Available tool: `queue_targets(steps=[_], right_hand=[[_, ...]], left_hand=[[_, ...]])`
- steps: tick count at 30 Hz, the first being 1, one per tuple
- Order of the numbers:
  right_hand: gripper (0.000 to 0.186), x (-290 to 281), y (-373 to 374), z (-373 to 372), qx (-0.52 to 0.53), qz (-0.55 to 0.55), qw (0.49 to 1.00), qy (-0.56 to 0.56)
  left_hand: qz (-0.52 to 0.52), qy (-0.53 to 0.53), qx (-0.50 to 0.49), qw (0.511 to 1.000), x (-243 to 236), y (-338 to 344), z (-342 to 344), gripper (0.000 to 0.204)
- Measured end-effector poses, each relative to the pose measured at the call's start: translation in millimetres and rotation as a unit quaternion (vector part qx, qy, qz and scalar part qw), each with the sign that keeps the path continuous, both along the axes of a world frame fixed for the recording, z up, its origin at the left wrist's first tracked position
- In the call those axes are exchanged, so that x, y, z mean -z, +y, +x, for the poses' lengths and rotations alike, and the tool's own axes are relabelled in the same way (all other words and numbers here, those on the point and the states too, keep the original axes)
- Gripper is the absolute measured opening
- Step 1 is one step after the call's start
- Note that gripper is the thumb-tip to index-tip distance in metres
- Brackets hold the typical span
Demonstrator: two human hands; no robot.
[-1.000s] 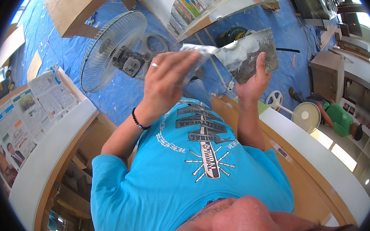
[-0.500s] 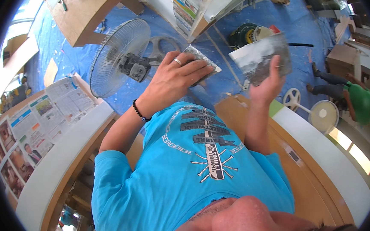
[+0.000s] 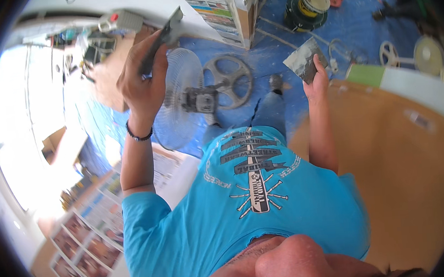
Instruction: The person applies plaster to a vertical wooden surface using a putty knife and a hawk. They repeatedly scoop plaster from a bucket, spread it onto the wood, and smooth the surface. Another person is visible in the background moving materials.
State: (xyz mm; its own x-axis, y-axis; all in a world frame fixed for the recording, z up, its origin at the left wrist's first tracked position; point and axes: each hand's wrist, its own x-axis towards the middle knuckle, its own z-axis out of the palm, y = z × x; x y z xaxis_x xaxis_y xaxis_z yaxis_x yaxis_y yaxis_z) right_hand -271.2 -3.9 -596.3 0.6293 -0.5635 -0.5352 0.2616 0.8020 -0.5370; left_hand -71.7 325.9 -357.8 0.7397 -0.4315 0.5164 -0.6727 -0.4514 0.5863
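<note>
Glare is washing out the window, and the left hand is partly covering the dark flat blade it's gripping, raised up to the left. Right hand is clasping a smeared squarish plate over the blue sheeting. Blue shirt is showing banner lettering, printed sheets are looking too blurry to read

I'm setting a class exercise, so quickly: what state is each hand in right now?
Left hand: closed, holding a flat scraper blade.
Right hand: closed, holding a paste-smeared flat plate, thumb on its face.
</note>
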Motion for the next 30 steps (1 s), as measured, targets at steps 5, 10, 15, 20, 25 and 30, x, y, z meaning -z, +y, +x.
queue_targets(steps=[5,10,15,20,25,30], right_hand=[[0.032,97,159,-80,0.129,0.119,0.984,0.034],[0.034,166,292,-129,0.154,0.207,0.964,0.07],[0.033,241,368,-171,0.129,0.24,0.957,0.104],[0.032,313,445,-202,0.212,0.351,0.91,0.061],[0.032,351,513,-207,0.277,0.402,0.873,0.001],[0.03,355,541,-181,0.224,0.373,0.9,-0.04]], left_hand=[[0.217,-0.357,0.207,0.885,-22,55,42,0.052],[0.296,-0.415,0.266,0.818,-18,47,53,0.065],[0.369,-0.5,0.246,0.744,30,-1,71,0.063],[0.342,-0.603,0.264,0.671,87,-47,111,0.069],[0.298,-0.645,0.264,0.652,135,-78,150,0.063],[0.251,-0.706,0.304,0.589,156,-86,164,0.048]])
